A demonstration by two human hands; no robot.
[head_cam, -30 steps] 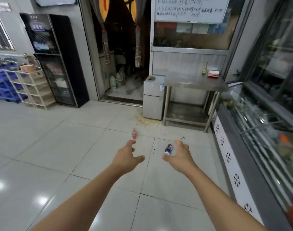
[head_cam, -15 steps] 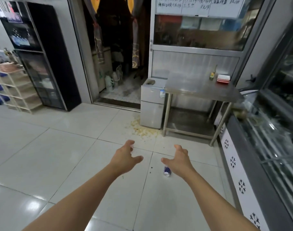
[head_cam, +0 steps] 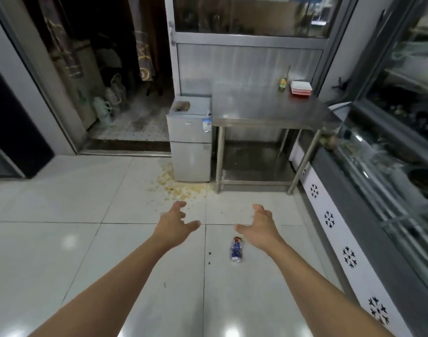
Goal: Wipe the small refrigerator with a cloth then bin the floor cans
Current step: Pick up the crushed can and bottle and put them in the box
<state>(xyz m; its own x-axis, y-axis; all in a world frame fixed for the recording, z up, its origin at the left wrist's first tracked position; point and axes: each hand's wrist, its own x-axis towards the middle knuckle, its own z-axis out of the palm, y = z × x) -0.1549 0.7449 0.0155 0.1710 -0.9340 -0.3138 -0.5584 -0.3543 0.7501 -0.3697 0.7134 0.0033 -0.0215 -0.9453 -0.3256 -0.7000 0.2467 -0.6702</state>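
Left hand: the left hand (head_cam: pixel 174 226) is stretched forward over the white tiled floor (head_cam: pixel 62 239), its grip wide open, fingers spread, thumb pointing right, nothing in it
Right hand: the right hand (head_cam: pixel 261 226) reaches forward level with the left, its grip likewise wide open and empty, thumb pointing left toward the other hand
Blue can: a crushed blue can (head_cam: pixel 236 249) lies on its side on the floor, just below and left of the right wrist, touched by neither hand
Small refrigerator: the small refrigerator (head_cam: pixel 191 142), grey with two doors, stands ahead against the wall, right of the open doorway (head_cam: pixel 106 81), with a blue and white label (head_cam: pixel 207 124) at its upper right corner
Cloth: a brownish cloth (head_cam: pixel 182 105) lies bunched on the refrigerator top, well apart from both hands
Spill: a yellowish spill (head_cam: pixel 181 186) spreads over the floor at the refrigerator's base and left front corner
Surface: a steel surface (head_cam: pixel 264 108) stands just right of the refrigerator, touching or nearly so; I cannot tell which
On the surface: a small yellow-green bottle (head_cam: pixel 283 83) and a stack of red and white plates (head_cam: pixel 301 88) sit near its back right corner, side by side
Right edge: a glass display case (head_cam: pixel 390 166) runs along the right, with snowflake marks on its white lower panel (head_cam: pixel 349 256)
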